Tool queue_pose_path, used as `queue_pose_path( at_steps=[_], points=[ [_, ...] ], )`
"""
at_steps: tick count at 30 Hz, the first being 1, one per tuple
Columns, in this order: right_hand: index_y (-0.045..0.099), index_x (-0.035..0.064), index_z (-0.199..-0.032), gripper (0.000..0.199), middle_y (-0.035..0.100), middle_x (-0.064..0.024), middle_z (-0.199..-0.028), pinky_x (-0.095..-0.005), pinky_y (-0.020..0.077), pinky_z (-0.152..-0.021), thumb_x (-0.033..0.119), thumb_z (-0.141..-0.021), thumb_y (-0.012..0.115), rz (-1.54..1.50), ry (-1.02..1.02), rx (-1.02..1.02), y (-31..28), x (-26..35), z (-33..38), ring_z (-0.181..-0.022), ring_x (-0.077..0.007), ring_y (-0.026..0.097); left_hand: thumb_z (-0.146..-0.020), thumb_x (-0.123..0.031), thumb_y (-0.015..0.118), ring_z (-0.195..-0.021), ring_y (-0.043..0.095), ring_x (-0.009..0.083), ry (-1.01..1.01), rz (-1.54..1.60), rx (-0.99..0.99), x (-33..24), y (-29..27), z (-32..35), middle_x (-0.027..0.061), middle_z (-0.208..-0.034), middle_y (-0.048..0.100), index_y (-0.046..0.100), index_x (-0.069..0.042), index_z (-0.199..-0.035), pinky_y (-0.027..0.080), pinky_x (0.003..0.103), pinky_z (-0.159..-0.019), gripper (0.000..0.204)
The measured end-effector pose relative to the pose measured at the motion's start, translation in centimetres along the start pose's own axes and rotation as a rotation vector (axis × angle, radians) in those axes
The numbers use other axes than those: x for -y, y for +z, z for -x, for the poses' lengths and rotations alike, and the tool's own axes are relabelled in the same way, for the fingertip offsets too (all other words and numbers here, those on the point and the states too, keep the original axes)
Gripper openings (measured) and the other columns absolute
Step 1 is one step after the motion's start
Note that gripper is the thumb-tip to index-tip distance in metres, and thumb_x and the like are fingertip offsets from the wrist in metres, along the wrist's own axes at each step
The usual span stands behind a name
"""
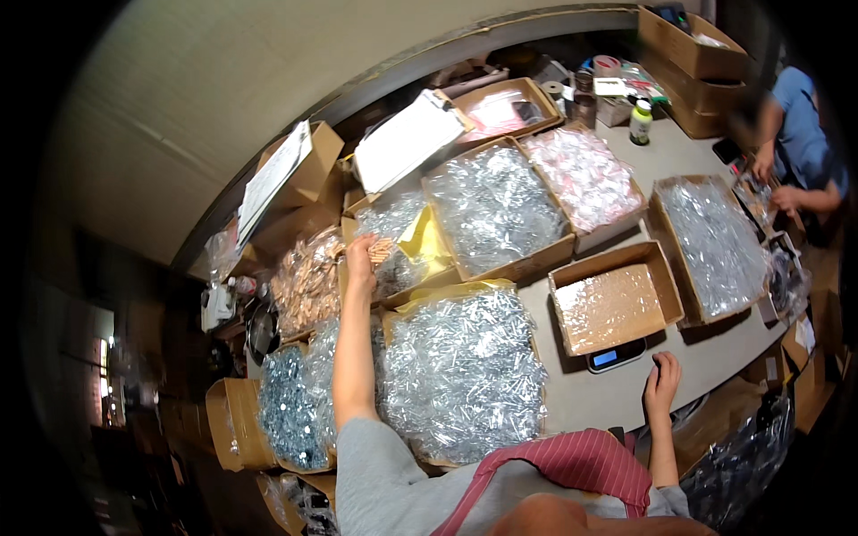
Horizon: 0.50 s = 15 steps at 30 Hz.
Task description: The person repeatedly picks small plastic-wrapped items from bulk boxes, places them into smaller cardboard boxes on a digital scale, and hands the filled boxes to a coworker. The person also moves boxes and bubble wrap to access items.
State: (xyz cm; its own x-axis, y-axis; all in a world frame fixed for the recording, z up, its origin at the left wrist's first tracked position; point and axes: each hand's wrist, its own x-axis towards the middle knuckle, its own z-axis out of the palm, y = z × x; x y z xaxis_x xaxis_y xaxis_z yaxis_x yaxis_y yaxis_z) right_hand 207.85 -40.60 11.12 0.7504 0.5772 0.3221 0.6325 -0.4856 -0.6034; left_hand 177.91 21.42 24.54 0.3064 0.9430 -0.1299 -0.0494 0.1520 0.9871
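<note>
My left hand reaches out over the boxes on the left, its fingers closed on a small pack of tan ribbed pieces. Beside it stands a carton heaped with clear bags of similar tan pieces. Under and right of the hand lies a box of clear packets with a yellow sheet in it. My right hand rests by the table's near edge, fingers loosely bent and apart, holding nothing. Close to it, a digital scale carries a shallow carton lined with shiny clear plastic.
Large boxes of clear hardware packets crowd the table. A box of pinkish packets, a clipboard and a green bottle stand farther back. Another person works at the far right, beside a box of clear bags.
</note>
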Motion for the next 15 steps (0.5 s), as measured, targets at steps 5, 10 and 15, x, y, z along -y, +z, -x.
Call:
queue_pose_path(
  at_steps=[5,10,15],
  points=[
    [0.058,0.0014,-0.108,0.024,0.056,-0.017,-0.114,-0.0446,0.0395,-0.095,-0.001,-0.084,0.052,-0.023,-0.014,-0.011,-0.3,0.7,-0.7,-0.106,-0.0369,0.051,-0.087,-0.015,0.064,-0.078,0.067,0.0163,-0.087,-0.231,0.406,-5.2,15.9,12.1,0.0075,-0.091,0.064,0.061,-0.001,-0.106,0.055,0.027,-0.069,0.024],
    [0.058,0.0014,-0.108,0.025,0.055,-0.0163,-0.115,-0.0449,0.0384,-0.096,-0.001,-0.084,0.051,0.005,-0.031,0.0,-0.8,0.4,-0.6,-0.106,-0.0374,0.051,-0.099,-0.033,0.055,-0.07,0.061,0.0175,0.021,-0.623,0.779,-2.1,25.8,16.2,0.0078,-0.079,0.064,0.058,-0.007,-0.112,0.05,0.032,-0.063,0.03],
    [0.06,0.0007,-0.104,0.021,0.058,-0.0166,-0.111,-0.0441,0.0418,-0.093,-0.002,-0.084,0.053,-0.063,-0.003,-0.04,-1.2,1.1,-1.1,-0.104,-0.037,0.052,-0.088,-0.026,0.065,-0.109,0.053,0.0388,0.815,-1.199,0.371,0.5,24.2,9.0,0.0256,-0.116,0.057,0.051,0.003,-0.124,0.044,0.046,-0.094,0.049]
  ],
)
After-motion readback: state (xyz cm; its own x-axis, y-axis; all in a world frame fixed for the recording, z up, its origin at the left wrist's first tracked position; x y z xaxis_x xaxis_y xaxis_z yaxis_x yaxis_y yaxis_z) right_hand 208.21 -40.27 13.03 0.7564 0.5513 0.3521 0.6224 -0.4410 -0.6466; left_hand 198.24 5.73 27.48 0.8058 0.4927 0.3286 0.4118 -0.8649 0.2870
